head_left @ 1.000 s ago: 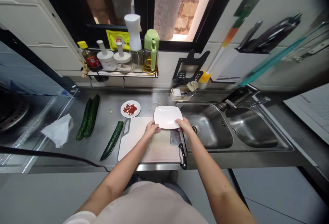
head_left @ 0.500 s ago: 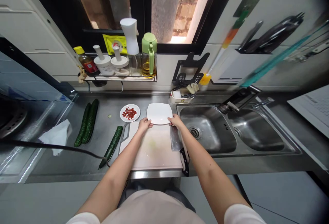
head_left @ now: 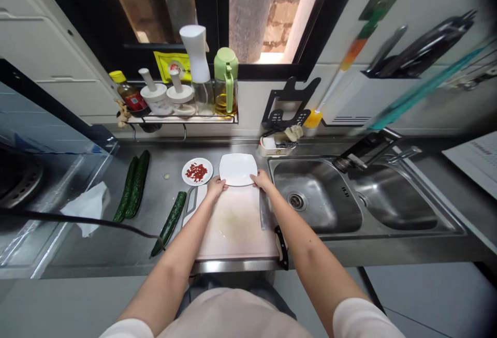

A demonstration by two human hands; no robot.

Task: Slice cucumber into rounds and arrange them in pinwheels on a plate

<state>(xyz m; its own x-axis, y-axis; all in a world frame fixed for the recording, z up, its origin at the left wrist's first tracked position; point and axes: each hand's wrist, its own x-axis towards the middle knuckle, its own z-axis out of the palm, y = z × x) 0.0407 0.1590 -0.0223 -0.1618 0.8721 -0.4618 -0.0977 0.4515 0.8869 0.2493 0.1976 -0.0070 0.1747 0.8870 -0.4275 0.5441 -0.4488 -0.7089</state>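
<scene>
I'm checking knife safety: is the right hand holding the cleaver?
No, the right hand grips the white rectangular plate, while the cleaver lies along the right edge of the cutting board.

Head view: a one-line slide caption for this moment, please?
Left hand and right hand hold a white rounded-rectangular plate beside a round white plate of chopped red pieces.

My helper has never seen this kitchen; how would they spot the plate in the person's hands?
Start at the double sink and go left to the pale cutting board. At its far edge is the white plate, the left hand and right hand gripping its near corners. It is squarish, while the round dish to its left holds red pieces.
</scene>
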